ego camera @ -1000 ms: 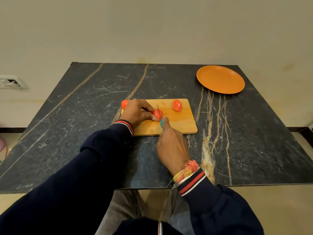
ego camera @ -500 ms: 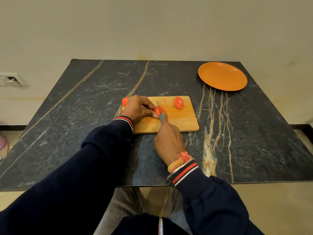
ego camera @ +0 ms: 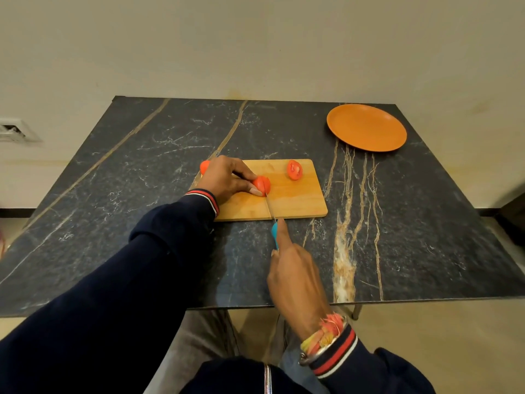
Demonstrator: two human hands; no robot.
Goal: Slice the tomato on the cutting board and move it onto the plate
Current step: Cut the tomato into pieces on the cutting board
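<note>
On the wooden cutting board [ego camera: 295, 200] my left hand [ego camera: 227, 177] pins a red tomato piece [ego camera: 262, 184] with thumb and fingertips. My right hand [ego camera: 295, 277] grips a knife by its blue handle [ego camera: 274, 233], index finger along the top. The thin blade [ego camera: 269, 204] runs from the handle to the tomato piece, its tip in the cut. A separate tomato half [ego camera: 294, 170] lies cut face up at the board's far right. Another red tomato bit [ego camera: 204, 166] shows behind my left hand at the board's far left corner. The orange plate [ego camera: 366, 127] lies bare at the table's far right.
The dark marble table [ego camera: 142, 172] stands against a plain wall. Its near edge runs just past my right wrist. A wall socket [ego camera: 14, 132] is at the far left, and floor shows beyond the table's right side.
My right hand has drawn the knife back toward me, so the handle is now off the board's near edge. The left hand still holds the same tomato piece.
</note>
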